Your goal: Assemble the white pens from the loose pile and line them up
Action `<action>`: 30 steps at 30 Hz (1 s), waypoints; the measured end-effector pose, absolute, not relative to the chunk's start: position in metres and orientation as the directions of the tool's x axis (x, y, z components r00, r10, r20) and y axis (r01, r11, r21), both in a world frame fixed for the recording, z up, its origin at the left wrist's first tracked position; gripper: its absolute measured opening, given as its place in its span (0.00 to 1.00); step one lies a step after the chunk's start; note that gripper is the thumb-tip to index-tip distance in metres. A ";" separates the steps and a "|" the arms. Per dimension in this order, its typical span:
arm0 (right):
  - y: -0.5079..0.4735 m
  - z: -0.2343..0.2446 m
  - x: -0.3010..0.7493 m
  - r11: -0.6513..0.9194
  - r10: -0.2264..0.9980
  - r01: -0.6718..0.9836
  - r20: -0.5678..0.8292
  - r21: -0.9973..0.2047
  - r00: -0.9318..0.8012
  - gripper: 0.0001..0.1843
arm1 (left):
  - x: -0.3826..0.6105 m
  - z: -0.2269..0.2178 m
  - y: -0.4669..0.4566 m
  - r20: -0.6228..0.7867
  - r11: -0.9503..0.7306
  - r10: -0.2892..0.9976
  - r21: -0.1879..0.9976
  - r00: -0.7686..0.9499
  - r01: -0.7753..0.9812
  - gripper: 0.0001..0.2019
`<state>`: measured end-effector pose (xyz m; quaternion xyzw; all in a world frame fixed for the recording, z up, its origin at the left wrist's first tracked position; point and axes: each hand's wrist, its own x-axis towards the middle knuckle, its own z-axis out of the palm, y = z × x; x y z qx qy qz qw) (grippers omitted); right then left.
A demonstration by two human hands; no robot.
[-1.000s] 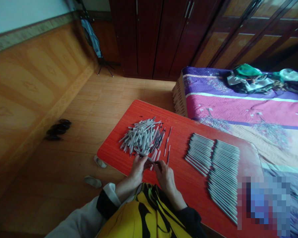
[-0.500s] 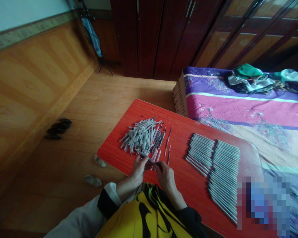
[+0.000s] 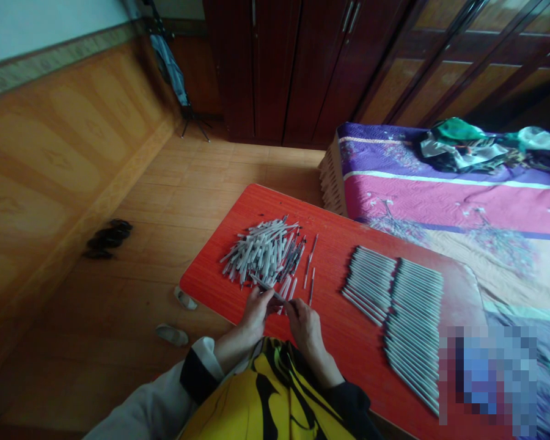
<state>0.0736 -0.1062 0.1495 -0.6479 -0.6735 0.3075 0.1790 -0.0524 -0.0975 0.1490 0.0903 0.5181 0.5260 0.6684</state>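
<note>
My left hand [image 3: 255,313] is closed around a thin pen [image 3: 262,283], whose far end sticks out over the pile. The fingertips of my right hand [image 3: 306,322] pinch the near end of the same pen. Just beyond my hands lies a loose heap of pale pen barrels [image 3: 259,250], with dark, thin refills [image 3: 294,260] along its right side. A few single pieces [image 3: 312,287] lie apart, right of the heap. Further right, pens are laid side by side in two groups, a shorter one [image 3: 371,281] and a longer one [image 3: 415,330], dark tips facing left.
All of this lies on a red table [image 3: 339,366]. A blurred-out patch [image 3: 486,373] covers its right end. A bed with a patterned cover [image 3: 462,208] stands beyond. White shoes [image 3: 172,334] and black shoes [image 3: 107,238] are on the floor at left.
</note>
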 end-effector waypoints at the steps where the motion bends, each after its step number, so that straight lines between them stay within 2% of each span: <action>1: -0.107 0.149 0.074 -0.020 0.983 0.768 -0.153 -0.640 -0.101 0.18 | -0.052 0.149 -0.098 -0.598 0.432 0.796 0.665 -0.088 -0.609 0.16; 3: -0.107 0.150 0.074 -0.013 0.982 0.765 -0.153 -0.644 -0.112 0.20 | -0.052 0.150 -0.098 -0.604 0.437 0.792 0.662 -0.089 -0.609 0.16; 8: -0.107 0.153 0.074 -0.058 0.977 0.754 -0.191 -0.654 -0.090 0.14 | -0.053 0.149 -0.096 -0.611 0.436 0.784 0.667 -0.109 -0.604 0.16; 12: -0.107 0.152 0.072 -0.043 0.976 0.771 -0.191 -0.635 -0.102 0.17 | -0.053 0.148 -0.096 -0.595 0.431 0.797 0.680 -0.103 -0.593 0.15; 17: -0.108 0.148 0.072 -0.052 0.981 0.731 -0.172 -0.681 -0.090 0.15 | -0.053 0.148 -0.096 -0.589 0.433 0.803 0.687 -0.097 -0.584 0.16; 19: -0.109 0.147 0.072 -0.067 0.978 0.660 -0.181 -0.748 -0.106 0.18 | -0.053 0.147 -0.096 -0.589 0.438 0.803 0.687 -0.090 -0.580 0.16; 22: -0.108 0.145 0.068 -0.168 0.953 0.459 -0.263 -0.872 -0.151 0.21 | -0.057 0.146 -0.096 -0.591 0.446 0.803 0.683 -0.078 -0.578 0.16; 26: -0.104 0.139 0.059 -0.414 0.858 0.188 -0.451 -0.891 -0.246 0.26 | -0.067 0.145 -0.094 -0.607 0.458 0.790 0.677 -0.086 -0.576 0.16; 28: -0.096 0.132 0.056 -0.447 0.830 0.146 -0.470 -0.882 -0.301 0.29 | -0.073 0.146 -0.094 -0.608 0.458 0.788 0.685 -0.098 -0.567 0.16; 30: -0.083 0.123 0.054 -0.370 0.859 0.248 -0.431 -0.896 -0.275 0.28 | -0.080 0.147 -0.094 -0.597 0.452 0.795 0.701 -0.107 -0.551 0.16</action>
